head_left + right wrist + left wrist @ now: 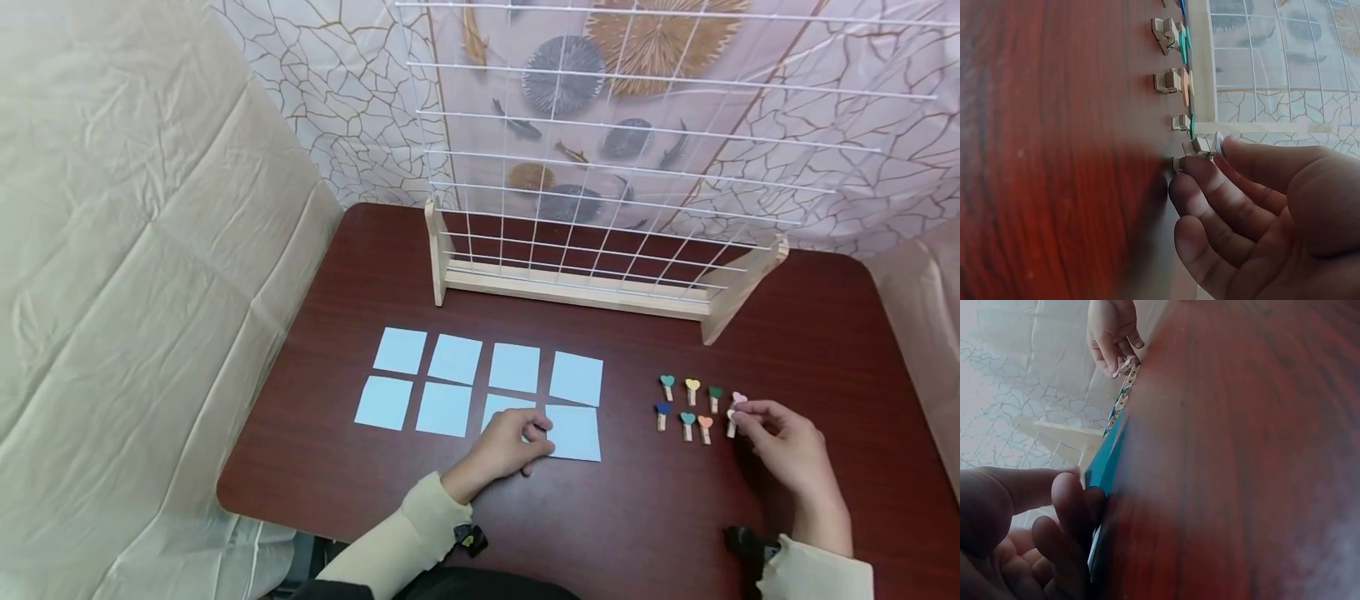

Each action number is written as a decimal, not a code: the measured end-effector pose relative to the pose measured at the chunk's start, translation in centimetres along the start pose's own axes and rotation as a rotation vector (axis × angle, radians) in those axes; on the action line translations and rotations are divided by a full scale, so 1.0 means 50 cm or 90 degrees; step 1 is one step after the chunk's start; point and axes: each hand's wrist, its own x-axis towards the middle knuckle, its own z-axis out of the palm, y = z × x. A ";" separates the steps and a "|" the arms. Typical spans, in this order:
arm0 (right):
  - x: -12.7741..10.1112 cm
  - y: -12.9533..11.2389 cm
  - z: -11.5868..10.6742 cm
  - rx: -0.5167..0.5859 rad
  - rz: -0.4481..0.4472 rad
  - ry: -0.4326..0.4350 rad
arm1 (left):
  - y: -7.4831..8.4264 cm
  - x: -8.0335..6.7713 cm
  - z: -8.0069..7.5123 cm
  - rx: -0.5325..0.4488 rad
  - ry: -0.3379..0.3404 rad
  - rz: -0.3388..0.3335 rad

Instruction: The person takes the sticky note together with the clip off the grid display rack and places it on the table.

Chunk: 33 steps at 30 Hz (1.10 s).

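Note:
My left hand (510, 442) pinches the left edge of a light blue paper square (576, 433), the front right one of two rows. In the left wrist view this paper (1105, 465) runs out from between the thumb and fingers, close over the table. Another paper square (502, 405) is partly hidden behind the left hand. At the right, my right hand (787, 446) pinches a small wooden clothespin (1200, 147) with a white heart on it, between thumb and forefinger. A clothespin with a pink heart (739, 397) lies just beyond those fingertips.
Several clothespins with coloured hearts, among them a yellow one (692, 390) and a blue one (662, 415), lie left of the right hand. More blue squares (390, 403) lie to the left. Behind them stands a white wire grid rack (577, 289) on a wooden base.

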 end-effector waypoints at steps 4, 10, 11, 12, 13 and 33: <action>-0.003 0.003 0.000 -0.006 0.006 -0.006 | 0.004 -0.001 -0.002 0.023 -0.007 0.001; -0.010 0.008 0.001 -0.021 0.021 -0.017 | 0.012 -0.002 0.000 0.086 -0.007 0.043; -0.011 0.008 0.002 -0.023 0.024 -0.017 | 0.014 -0.001 0.002 0.112 -0.011 0.062; -0.012 0.008 0.003 -0.023 0.025 -0.018 | 0.017 0.001 0.004 0.144 -0.015 0.083; -0.014 0.008 0.004 -0.023 0.027 -0.019 | 0.020 0.002 0.006 0.182 -0.022 0.105; -0.016 0.010 0.007 -0.006 0.026 -0.014 | 0.037 -0.004 0.027 0.329 -0.137 0.137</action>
